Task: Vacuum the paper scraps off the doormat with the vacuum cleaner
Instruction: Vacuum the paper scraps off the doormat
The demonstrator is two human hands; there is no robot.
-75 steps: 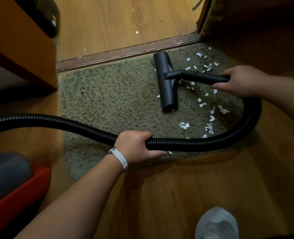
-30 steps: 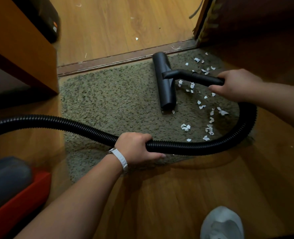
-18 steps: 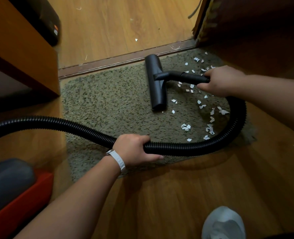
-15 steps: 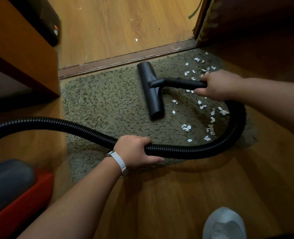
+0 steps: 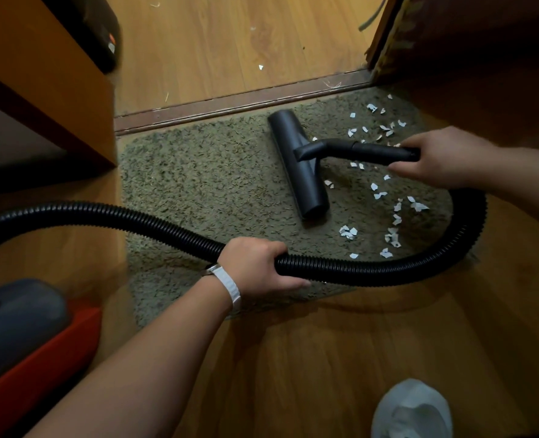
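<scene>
Your left hand (image 5: 255, 263) has its fingers clamped round the black ribbed hose (image 5: 388, 270) just above the near edge of the doormat (image 5: 198, 184), with a white wristband (image 5: 230, 284) on that wrist. Your right hand (image 5: 445, 156) grips the right end of the rigid black tube (image 5: 372, 151), fingers wrapped over it and thumb below. The tube runs left to the floor nozzle (image 5: 299, 165), which lies flat on the mat, right of its middle, with its long side running far to near. The paper scraps (image 5: 394, 219) are all on the right part of the doormat, to the right of the nozzle: a loose group in the far right corner, a few under the tube, one just beside the nozzle's right edge, and more strung toward the near right, inside the loop of the hose. The hose bends from your right hand round the mat's right edge, crosses its near edge through your left hand, then arches off left and down into the vacuum cleaner body (image 5: 21, 311), grey over red, on the wooden floor (image 5: 325, 358) at the near left. What that body holds is hidden. One stray scrap (image 5: 261, 67) lies beyond the threshold strip (image 5: 230, 104). A brown cabinet (image 5: 40, 74) stands at the far left. A white rounded object (image 5: 412, 409) sits at the near right edge; you cannot tell what it is
</scene>
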